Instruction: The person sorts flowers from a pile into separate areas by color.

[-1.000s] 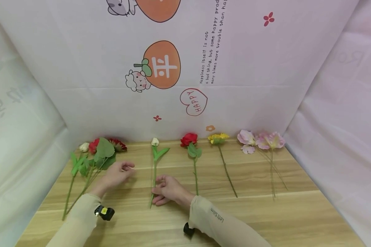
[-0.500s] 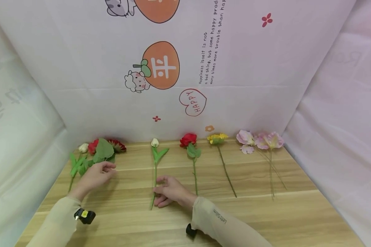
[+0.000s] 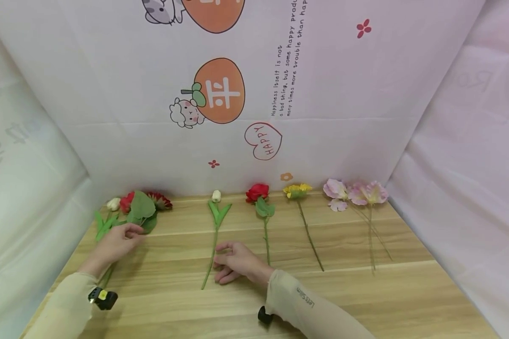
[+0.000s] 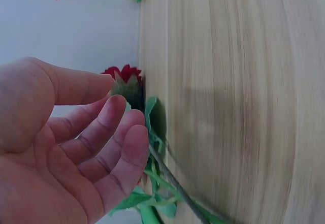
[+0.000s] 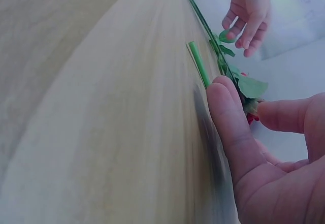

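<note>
In the head view, a white tulip (image 3: pixel 216 215) lies on the table with its stem slanting toward the near left. My right hand (image 3: pixel 241 262) rests beside the lower stem, fingers loosely bent and pinching nothing. The right wrist view shows the green stem end (image 5: pixel 199 63) just past the fingertips. At the left, my left hand (image 3: pixel 118 242) hovers by a bunch of flowers, thumb and fingers apart with nothing between them. That bunch has a broad green leaf (image 3: pixel 142 205), a dark red flower (image 3: pixel 161 201), a red flower (image 3: pixel 127 202) and another white tulip (image 3: pixel 113 204). The left hand hides part of their stems.
A red rose (image 3: pixel 257 193), a yellow flower (image 3: pixel 298 190) and pink flowers (image 3: pixel 370 193) lie to the right along the back of the wooden table (image 3: pixel 352 306). A printed white cloth (image 3: pixel 322 141) rises behind them.
My left hand has moved left, over the stems of the bunch. The middle tulip has turned slightly: its head went right, its stem end left. My right hand has shifted slightly right.
</note>
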A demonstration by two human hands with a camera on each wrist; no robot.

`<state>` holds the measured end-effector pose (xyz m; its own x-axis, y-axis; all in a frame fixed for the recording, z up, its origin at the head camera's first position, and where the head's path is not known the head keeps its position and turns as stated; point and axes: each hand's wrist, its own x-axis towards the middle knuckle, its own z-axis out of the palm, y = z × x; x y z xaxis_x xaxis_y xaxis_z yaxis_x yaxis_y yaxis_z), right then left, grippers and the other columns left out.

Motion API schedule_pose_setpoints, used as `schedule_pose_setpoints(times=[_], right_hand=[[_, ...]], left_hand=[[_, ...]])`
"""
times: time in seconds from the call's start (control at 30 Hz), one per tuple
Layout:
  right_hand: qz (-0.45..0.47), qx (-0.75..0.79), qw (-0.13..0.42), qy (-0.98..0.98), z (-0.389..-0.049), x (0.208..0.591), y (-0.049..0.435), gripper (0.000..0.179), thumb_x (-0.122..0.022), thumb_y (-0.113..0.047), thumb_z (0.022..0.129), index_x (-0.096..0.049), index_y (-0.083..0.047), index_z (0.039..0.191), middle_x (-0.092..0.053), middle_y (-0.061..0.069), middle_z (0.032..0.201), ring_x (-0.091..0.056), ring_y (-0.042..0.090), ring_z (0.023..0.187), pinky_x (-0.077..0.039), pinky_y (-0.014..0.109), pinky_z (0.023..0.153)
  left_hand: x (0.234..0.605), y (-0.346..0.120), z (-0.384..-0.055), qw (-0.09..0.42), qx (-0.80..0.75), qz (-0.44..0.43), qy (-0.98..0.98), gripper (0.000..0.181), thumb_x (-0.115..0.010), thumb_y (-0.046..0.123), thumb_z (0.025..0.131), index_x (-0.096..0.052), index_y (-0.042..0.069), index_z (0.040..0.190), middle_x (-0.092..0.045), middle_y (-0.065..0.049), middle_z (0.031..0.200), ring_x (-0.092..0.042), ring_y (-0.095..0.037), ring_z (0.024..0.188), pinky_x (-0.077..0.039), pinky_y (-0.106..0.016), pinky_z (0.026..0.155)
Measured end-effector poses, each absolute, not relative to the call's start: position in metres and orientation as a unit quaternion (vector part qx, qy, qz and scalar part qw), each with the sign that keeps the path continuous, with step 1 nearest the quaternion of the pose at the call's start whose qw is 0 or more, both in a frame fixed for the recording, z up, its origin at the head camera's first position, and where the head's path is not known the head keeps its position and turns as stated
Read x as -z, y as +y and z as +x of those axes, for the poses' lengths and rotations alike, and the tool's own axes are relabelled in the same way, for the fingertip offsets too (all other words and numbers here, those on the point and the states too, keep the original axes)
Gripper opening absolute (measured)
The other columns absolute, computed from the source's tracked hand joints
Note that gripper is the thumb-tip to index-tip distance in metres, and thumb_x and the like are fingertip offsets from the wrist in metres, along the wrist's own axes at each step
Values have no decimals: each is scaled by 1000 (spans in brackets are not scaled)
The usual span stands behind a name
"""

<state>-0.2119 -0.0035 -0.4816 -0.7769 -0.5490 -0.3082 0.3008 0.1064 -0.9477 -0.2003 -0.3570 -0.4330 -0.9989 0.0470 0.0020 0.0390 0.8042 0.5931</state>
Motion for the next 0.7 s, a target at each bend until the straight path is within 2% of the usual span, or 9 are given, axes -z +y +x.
schedule_pose_setpoints(times=[0.27, 0.47, 0.7], right_hand=[[-101, 659, 330, 668, -210, 482, 1, 38, -61, -10, 102, -48, 1, 136, -69, 19, 103, -72, 27, 70, -63, 43, 64], [-99, 659, 331, 668, -209, 484, 3, 36, -61, -10, 102, -49, -1, 135, -68, 19, 103, -70, 25, 68, -63, 43, 62], [-96, 659, 327, 670, -208, 484, 4, 34, -62, -9, 102, -51, -1, 133, -67, 20, 102, -67, 22, 62, -63, 42, 61]], left_hand=[[433, -369, -199, 22, -317, 6, 948, 42, -65, 20, 100, -58, -13, 124, -68, -25, 107, -65, -37, 97, -56, -45, 79], [433, -377, -195, 32, -326, 0, 945, 40, -60, 17, 102, -54, -16, 125, -64, -28, 111, -61, -43, 103, -54, -53, 85], [443, -386, -193, 18, -312, 4, 950, 34, -60, 15, 103, -59, -14, 120, -66, -23, 107, -62, -40, 101, -54, -48, 81]])
